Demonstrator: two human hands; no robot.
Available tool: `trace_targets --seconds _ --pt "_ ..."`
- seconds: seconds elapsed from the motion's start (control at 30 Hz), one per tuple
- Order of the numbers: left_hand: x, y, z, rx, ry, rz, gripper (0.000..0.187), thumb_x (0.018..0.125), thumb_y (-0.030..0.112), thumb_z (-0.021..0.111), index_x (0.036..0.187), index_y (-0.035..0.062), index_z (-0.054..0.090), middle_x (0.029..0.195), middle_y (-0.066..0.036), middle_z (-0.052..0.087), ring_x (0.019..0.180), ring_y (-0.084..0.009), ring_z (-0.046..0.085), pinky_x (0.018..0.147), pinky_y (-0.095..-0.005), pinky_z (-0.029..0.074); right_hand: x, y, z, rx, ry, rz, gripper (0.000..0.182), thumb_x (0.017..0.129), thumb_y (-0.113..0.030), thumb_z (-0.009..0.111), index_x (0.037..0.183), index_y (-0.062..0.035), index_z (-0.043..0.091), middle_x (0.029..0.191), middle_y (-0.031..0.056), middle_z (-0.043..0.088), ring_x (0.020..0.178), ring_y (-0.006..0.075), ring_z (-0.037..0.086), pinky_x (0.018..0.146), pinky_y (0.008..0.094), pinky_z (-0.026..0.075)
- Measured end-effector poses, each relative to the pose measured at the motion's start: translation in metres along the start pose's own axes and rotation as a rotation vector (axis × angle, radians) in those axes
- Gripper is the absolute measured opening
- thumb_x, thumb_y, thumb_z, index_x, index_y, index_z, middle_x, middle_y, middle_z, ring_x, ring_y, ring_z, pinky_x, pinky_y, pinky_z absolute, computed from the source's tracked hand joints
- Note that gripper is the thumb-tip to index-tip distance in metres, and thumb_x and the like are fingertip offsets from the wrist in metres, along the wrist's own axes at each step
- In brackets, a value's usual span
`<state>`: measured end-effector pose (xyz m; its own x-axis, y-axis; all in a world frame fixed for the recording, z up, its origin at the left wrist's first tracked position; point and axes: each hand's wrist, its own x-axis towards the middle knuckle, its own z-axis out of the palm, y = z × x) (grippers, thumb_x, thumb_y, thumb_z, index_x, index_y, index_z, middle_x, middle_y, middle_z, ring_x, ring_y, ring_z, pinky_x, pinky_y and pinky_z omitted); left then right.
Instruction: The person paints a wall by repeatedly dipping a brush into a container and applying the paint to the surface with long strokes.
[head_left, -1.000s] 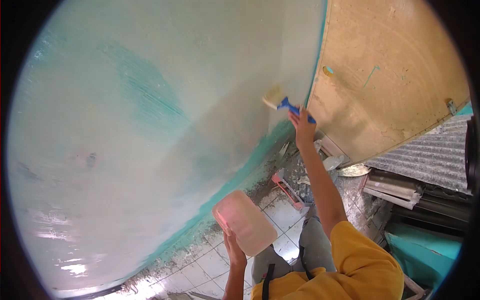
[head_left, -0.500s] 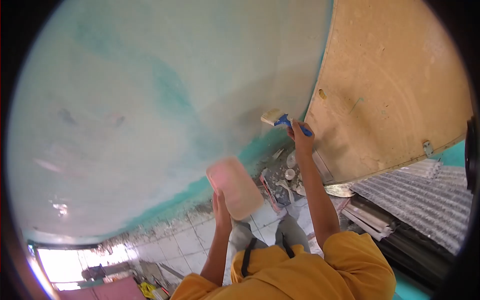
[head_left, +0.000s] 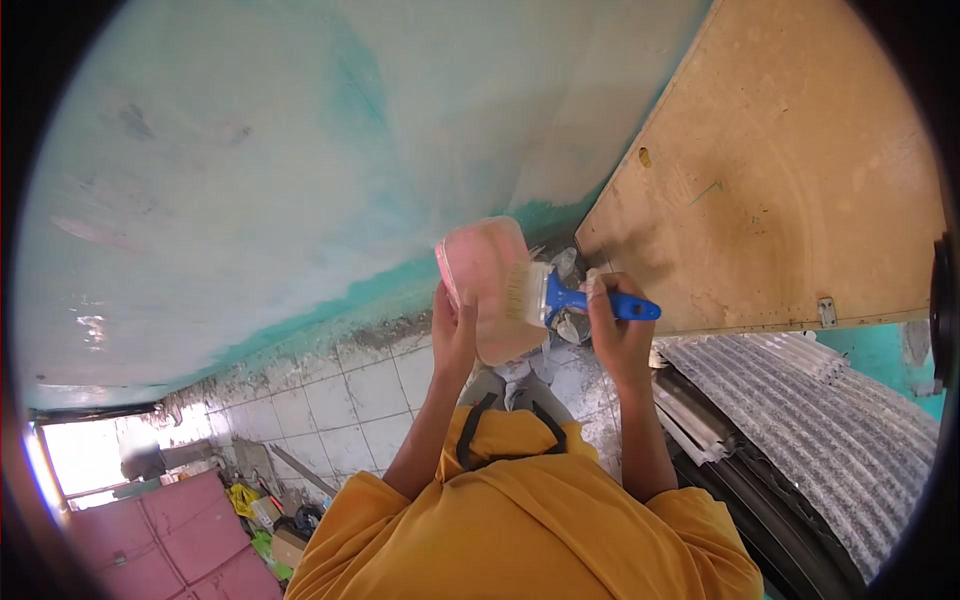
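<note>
My left hand (head_left: 454,335) grips the left side of a shallow, round-cornered plastic tub (head_left: 478,255), pinkish and tilted in front of the wall. Held by its blue handle, a wide paintbrush (head_left: 560,298) is in my right hand (head_left: 622,330), fingers wrapped around the grip. Its pale bristles point left and overlap the tub's right part in this view. Behind the tub rises a wall (head_left: 300,170) with whitish paint over turquoise, the turquoise still showing in patches and along the bottom.
A tan wooden panel (head_left: 800,180) stands to the right of the wall. Corrugated sheets (head_left: 820,430) lie at the lower right beside dark lengths of material. White tiles (head_left: 335,400) cover the floor. Pink boxes (head_left: 165,530) and assorted clutter are at the lower left.
The paintbrush has come away from near the wall, down to the tub, its bristles now overlapping it. The tub has turned and sits higher in view. The camera view has shifted.
</note>
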<state>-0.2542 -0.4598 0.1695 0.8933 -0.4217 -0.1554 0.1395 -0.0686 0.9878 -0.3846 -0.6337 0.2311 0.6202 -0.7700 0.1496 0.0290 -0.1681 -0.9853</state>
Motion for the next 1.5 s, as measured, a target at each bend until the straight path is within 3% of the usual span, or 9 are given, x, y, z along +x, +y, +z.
trace_targets --seconds 0.03,0.07,0.17,0.3,0.43,0.7,0.93,1.3,1.5 --pt "-0.001 -0.001 0.0 -0.005 -0.006 0.015 0.07 0.101 0.042 0.057 0.149 -0.0032 0.033 0.137 -0.015 0.052 0.122 -0.021 0.053 0.101 -0.0347 0.044 -0.004 -0.004 0.003 -0.131 -0.047 -0.032 0.014 0.095 -0.015 0.066 0.087 -0.0029 0.065 0.069 0.0053 0.065 0.063 0.0101 0.062 0.054 0.028 0.046" --pt "-0.001 0.0 0.0 -0.011 -0.002 0.006 0.07 0.101 0.042 0.057 0.149 -0.0032 0.033 0.137 -0.015 0.052 0.122 -0.021 0.053 0.101 -0.0347 0.044 -0.006 -0.011 0.01 -0.244 -0.046 -0.107 0.016 0.093 -0.016 0.068 0.082 -0.0042 0.063 0.063 0.0091 0.061 0.056 0.0193 0.062 0.051 0.0326 0.046" --pt "0.0 0.004 0.001 -0.115 -0.009 0.045 0.072 0.101 0.041 0.058 0.15 -0.0031 0.03 0.138 -0.016 0.051 0.124 -0.0214 0.052 0.101 -0.0347 0.045 -0.006 -0.015 0.031 -0.449 -0.05 -0.284 0.02 0.091 -0.018 0.069 0.078 -0.0047 0.06 0.062 0.0129 0.059 0.053 0.0315 0.059 0.05 0.0381 0.046" --pt "0.008 0.003 -0.001 -0.117 0.005 0.088 0.073 0.101 0.041 0.058 0.152 -0.0027 0.028 0.14 -0.016 0.05 0.125 -0.0212 0.052 0.102 -0.0343 0.044 -0.002 -0.016 0.051 -0.558 -0.08 -0.243 0.024 0.089 -0.019 0.07 0.073 -0.0069 0.057 0.057 0.0112 0.054 0.05 0.0346 0.055 0.048 0.0422 0.043" --pt "0.019 0.008 -0.008 -0.136 -0.007 0.048 0.075 0.101 0.044 0.058 0.151 -0.0033 0.028 0.14 -0.016 0.049 0.126 -0.0218 0.052 0.103 -0.0341 0.044 0.006 -0.012 0.06 -0.558 -0.054 -0.267 0.025 0.089 -0.019 0.071 0.072 -0.0076 0.056 0.055 0.0103 0.054 0.05 0.0339 0.055 0.046 0.0408 0.043" --pt "0.057 -0.004 -0.026 -0.108 -0.037 -0.021 0.081 0.099 0.052 0.056 0.15 -0.0047 0.029 0.14 -0.018 0.049 0.126 -0.0232 0.051 0.105 -0.0362 0.042 0.019 -0.023 0.071 -0.474 0.142 -0.283 0.026 0.088 -0.01 0.07 0.07 -0.0058 0.052 0.054 0.007 0.047 0.045 0.0186 0.04 0.045 0.0308 0.038" --pt "0.075 0.009 -0.03 -0.189 -0.107 -0.055 0.079 0.099 0.054 0.055 0.147 -0.0055 0.033 0.137 -0.018 0.051 0.124 -0.0234 0.051 0.104 -0.0349 0.041 0.034 -0.015 0.108 -0.644 -0.007 -0.279 0.018 0.087 -0.017 0.071 0.077 -0.0075 0.06 0.062 0.0116 0.059 0.053 0.0329 0.058 0.049 0.0401 0.045" --pt "0.101 -0.003 -0.044 -0.182 -0.284 -0.18 0.074 0.101 0.055 0.051 0.142 -0.0059 0.042 0.131 -0.014 0.055 0.12 -0.0197 0.052 0.103 -0.0325 0.041 0.074 -0.008 0.14 -0.816 -0.063 -0.272 0.02 0.092 -0.023 0.064 0.08 -0.0076 0.061 0.059 0.0107 0.061 0.053 0.0324 0.061 0.052 0.0409 0.049" --pt "0.11 -0.005 -0.05 -0.172 -0.336 -0.185 0.072 0.102 0.054 0.049 0.14 -0.0066 0.044 0.13 -0.014 0.057 0.119 -0.0186 0.053 0.102 -0.0318 0.042 0.078 -0.009 0.149 -0.84 -0.304 -0.201 0.023 0.094 -0.024 0.061 0.081 -0.0059 0.06 0.061 0.013 0.061 0.058 0.0341 0.062 0.055 0.0421 0.049"
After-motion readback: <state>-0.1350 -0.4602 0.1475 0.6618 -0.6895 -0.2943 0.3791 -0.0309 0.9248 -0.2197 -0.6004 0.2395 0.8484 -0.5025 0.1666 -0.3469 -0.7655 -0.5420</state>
